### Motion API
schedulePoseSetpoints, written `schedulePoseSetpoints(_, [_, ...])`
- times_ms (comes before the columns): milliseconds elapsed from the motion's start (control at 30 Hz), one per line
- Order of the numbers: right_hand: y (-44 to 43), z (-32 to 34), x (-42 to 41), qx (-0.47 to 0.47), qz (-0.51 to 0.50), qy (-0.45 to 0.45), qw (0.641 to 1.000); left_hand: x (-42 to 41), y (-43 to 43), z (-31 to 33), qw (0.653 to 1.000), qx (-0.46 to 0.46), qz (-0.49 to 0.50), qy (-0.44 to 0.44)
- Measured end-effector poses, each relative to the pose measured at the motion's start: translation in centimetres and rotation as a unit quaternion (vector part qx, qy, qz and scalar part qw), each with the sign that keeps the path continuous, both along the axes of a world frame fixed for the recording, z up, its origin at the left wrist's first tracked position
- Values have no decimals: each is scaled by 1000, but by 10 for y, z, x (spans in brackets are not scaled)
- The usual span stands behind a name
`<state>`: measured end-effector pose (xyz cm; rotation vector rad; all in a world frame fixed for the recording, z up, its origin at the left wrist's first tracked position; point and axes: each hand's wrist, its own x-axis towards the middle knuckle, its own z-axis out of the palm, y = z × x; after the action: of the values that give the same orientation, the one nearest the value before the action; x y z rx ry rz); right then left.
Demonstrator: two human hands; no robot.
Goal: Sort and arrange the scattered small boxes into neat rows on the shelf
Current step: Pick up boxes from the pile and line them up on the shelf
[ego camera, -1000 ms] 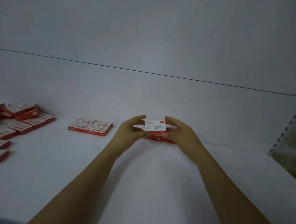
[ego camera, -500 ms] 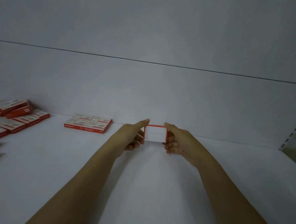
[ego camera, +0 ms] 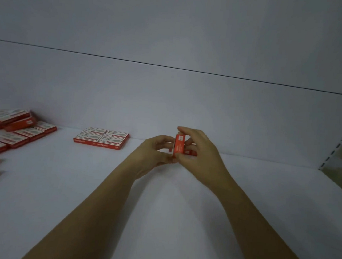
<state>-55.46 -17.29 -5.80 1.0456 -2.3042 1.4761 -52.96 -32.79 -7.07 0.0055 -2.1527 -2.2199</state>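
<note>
A small red box (ego camera: pixel 179 146) stands on end between both hands near the back of the white shelf (ego camera: pixel 84 184). My right hand (ego camera: pixel 200 152) pinches it from the top and bottom with thumb and fingers. My left hand (ego camera: pixel 155 154) holds its left side with curled fingers. Behind the hands lies another red box (ego camera: pixel 191 152), mostly hidden. A neat block of several red and white boxes (ego camera: pixel 101 138) lies flat against the back wall to the left.
Several scattered red boxes (ego camera: pixel 13 133) lie and stack loosely at the far left of the shelf. A slotted upright (ego camera: pixel 337 148) marks the shelf's right end. The back wall (ego camera: pixel 187 100) rises just behind the hands.
The box has turned from showing its broad white face to standing on end with a narrow red side toward me. My right hand now grips it from above.
</note>
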Motion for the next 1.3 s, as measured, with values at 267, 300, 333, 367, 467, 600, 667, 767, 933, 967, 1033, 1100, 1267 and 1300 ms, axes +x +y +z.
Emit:
schedulePoseSetpoints(267, [-2,-5,1,60,-12,67,996,-2,1,-2,998,-29,44,30])
schedulePoseSetpoints(300, [0,-4,-2,56,-15,60,997,-3,0,-2,996,-47,66,35])
schedulePoseSetpoints(333, [3,-2,-4,51,-22,50,997,-3,0,0,993,-68,86,44])
schedulePoseSetpoints(367, [5,-1,-7,45,-33,40,998,-1,1,2,989,-86,101,57])
schedulePoseSetpoints(467, [12,-3,-13,34,-68,-14,997,5,4,9,970,-156,133,128])
schedulePoseSetpoints(600, [13,-8,-13,73,-87,-66,991,9,13,10,939,-249,128,200])
schedulePoseSetpoints(667, [13,-9,-12,66,-99,-54,991,8,13,7,930,-280,128,203])
schedulePoseSetpoints(767, [11,-9,-11,38,-122,-8,992,6,10,3,915,-313,152,204])
schedulePoseSetpoints(933, [6,-10,-11,38,-117,100,987,1,6,-6,881,-361,200,229])
schedulePoseSetpoints(967, [5,-10,-11,39,-117,110,986,0,6,-6,877,-366,206,232])
schedulePoseSetpoints(1033, [5,-10,-10,44,-114,116,986,0,5,-7,875,-370,212,229])
schedulePoseSetpoints(1100, [6,-10,-11,52,-110,98,988,-1,3,-7,880,-370,212,210])
schedulePoseSetpoints(1267, [9,-17,-15,120,-95,-5,988,-2,2,-12,888,-420,164,89])
schedulePoseSetpoints(1300, [10,-18,-15,136,-93,-22,986,-2,2,-13,890,-425,153,65])
